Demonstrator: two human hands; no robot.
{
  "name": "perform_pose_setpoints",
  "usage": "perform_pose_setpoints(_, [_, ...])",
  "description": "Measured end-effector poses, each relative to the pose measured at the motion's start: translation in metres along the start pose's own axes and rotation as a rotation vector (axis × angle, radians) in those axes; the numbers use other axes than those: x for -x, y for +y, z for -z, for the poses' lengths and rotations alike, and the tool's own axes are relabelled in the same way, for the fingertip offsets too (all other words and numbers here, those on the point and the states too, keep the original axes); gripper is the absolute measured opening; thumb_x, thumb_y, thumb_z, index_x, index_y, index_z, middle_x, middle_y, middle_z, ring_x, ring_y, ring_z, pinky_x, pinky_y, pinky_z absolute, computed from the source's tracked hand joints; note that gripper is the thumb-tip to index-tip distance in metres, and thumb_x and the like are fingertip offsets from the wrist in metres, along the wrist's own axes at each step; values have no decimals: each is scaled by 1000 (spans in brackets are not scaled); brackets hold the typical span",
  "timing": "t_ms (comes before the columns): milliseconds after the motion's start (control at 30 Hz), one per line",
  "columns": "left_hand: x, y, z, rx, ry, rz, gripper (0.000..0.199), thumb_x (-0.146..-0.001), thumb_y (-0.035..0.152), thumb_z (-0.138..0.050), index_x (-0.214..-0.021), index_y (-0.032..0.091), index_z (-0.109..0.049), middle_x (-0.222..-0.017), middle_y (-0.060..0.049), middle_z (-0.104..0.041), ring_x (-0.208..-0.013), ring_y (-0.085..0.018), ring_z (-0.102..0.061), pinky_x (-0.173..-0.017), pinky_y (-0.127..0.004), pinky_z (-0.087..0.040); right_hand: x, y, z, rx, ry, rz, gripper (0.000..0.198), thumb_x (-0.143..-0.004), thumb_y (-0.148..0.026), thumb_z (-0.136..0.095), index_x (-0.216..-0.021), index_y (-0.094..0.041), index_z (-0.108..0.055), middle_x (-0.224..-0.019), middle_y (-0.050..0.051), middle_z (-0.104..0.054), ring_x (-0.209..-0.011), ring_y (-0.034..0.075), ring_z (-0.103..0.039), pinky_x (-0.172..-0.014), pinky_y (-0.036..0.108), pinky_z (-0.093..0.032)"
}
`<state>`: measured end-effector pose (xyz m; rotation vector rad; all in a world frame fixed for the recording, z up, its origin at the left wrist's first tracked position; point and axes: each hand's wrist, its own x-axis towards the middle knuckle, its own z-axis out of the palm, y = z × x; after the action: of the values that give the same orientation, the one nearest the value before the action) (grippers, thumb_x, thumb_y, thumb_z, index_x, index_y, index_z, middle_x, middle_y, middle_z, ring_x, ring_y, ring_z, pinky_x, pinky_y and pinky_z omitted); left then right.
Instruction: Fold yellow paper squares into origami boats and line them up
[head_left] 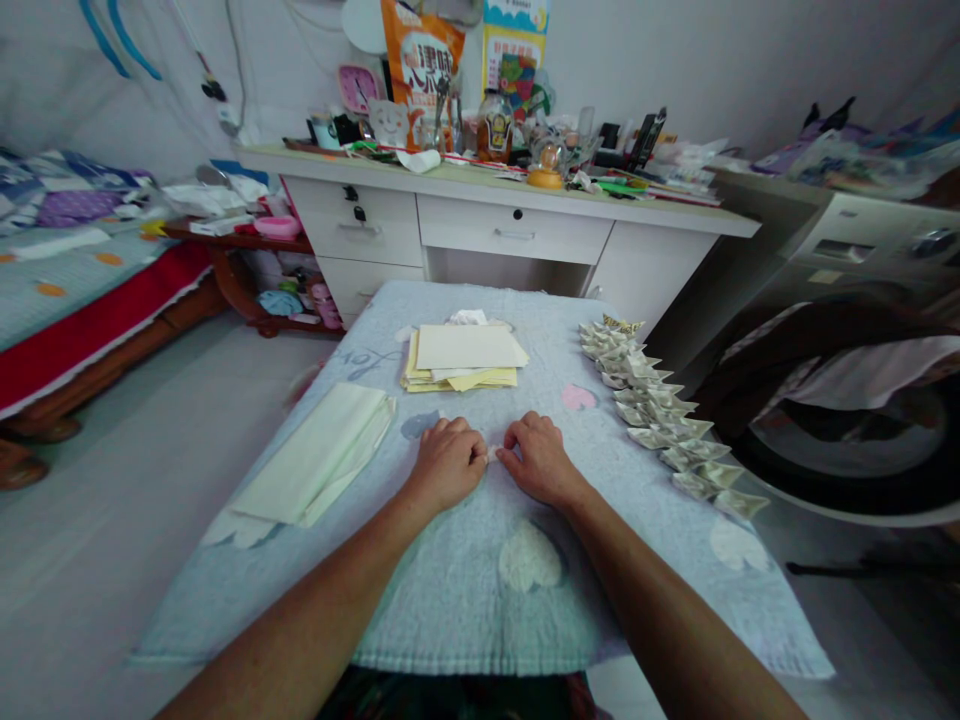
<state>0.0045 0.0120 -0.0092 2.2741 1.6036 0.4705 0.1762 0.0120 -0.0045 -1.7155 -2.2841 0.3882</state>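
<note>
Tablecloth: the pale blue cloth (450,600) is covering the table and showing white, pink and grey-blue hearts.
Desk: the white desk (517,235) is standing beyond the table's far edge, its top holding an orange snack pouch (424,60), a pink clock (358,88) and other clutter.
Washing machine: the front-loading washing machine (825,240) is standing at the right, cloth showing in its round opening.
Bed: the bed (67,270) is reaching in from the left, its red side cloth hanging above the wooden frame.
Boat row: the folded paper boats (664,415) are running along the table's right side, crowding each other; a yellow patterned piece is sitting at the far end.
Pale green sheets: the sheets (311,455) are lying slantwise at the table's left.
Cream and yellow stack: the stack (469,350) is lying beyond the hands, a crumpled white paper (468,317) showing just behind it.
2 hands: the left hand (450,462) and right hand (541,458) are facing each other, fingers curling, thumbs and fingertips pinching opposite ends of the small paper.
Small paper: the white piece (493,454) is resting between the hands, mostly hidden by them.
</note>
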Motion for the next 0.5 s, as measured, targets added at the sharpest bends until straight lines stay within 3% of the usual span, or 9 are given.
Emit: perform_pose_setpoints(500, [0, -5, 10, 57, -50, 55, 10, -74, 20, -56, -73, 21, -66, -86, -3, -61, -91, -22, -53, -78, -35, -35, -1, -3, 2, 6, -38, -17, 16, -88, -34, -58, -88, -19, -61, -98, 7, -53, -96, 23, -45, -78, 35, -30])
